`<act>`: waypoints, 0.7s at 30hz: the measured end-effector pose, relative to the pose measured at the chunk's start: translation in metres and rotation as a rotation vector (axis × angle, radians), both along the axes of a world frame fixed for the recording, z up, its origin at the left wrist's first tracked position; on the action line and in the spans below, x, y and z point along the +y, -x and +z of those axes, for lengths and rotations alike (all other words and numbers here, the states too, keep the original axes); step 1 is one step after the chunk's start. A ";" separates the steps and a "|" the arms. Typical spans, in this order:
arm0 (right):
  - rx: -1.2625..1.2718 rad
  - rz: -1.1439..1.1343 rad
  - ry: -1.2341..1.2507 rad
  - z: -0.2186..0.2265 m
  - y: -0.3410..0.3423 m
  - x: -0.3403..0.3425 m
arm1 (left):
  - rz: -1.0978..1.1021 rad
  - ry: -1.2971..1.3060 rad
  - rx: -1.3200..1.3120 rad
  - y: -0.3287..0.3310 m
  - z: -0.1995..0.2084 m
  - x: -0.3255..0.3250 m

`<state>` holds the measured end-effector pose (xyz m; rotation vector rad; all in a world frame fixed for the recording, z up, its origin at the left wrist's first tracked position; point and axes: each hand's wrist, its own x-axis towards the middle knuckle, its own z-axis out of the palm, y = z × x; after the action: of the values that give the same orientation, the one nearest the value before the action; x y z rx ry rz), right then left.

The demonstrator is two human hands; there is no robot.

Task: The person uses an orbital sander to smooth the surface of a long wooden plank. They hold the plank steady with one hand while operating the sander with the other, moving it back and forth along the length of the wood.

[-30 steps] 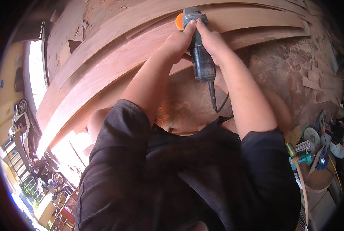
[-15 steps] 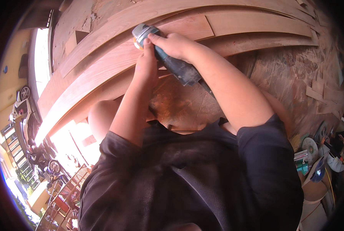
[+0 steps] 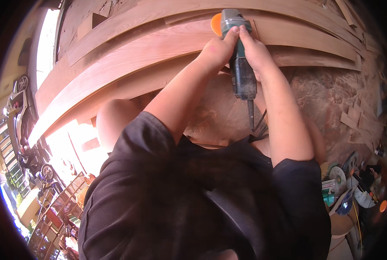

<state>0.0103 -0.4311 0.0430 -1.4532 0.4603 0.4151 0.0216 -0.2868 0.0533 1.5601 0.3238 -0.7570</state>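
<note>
An angle grinder (image 3: 243,76) with a dark, dusty body and a grey head is held between both hands. Its orange disc (image 3: 216,24) shows on the left side of the head, over a long curved wooden board (image 3: 128,54). My left hand (image 3: 218,48) is closed around the tool near its head, from the left. My right hand (image 3: 255,51) grips it from the right, the two thumbs side by side on top. The power cord (image 3: 251,115) runs from the grinder's rear toward me. Most fingers are hidden beneath the tool.
More curved boards (image 3: 306,41) lie stacked beyond and to the right. Wood offcuts (image 3: 354,123) are scattered on the dusty floor at the right. Tools and spare discs (image 3: 338,180) crowd the lower right. A metal rack (image 3: 57,212) and motorbikes (image 3: 22,91) stand at the left.
Both hands have carried the grinder to the right along the boards. It has turned from slanting to nearly straight away from me, and more of its orange disc shows.
</note>
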 end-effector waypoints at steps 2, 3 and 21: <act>-0.013 0.172 0.001 0.000 -0.005 0.048 | 0.143 -0.031 -0.119 0.013 -0.022 0.054; -0.002 0.251 0.001 0.002 -0.004 0.069 | 0.210 -0.091 -0.054 0.023 -0.012 0.073; 0.083 -0.003 0.029 0.006 -0.015 -0.045 | -0.027 0.044 -0.025 -0.014 -0.001 -0.043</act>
<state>0.0253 -0.4763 0.0495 -1.4669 0.5369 0.4695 0.0361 -0.3299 0.0520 1.5334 0.2664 -0.7607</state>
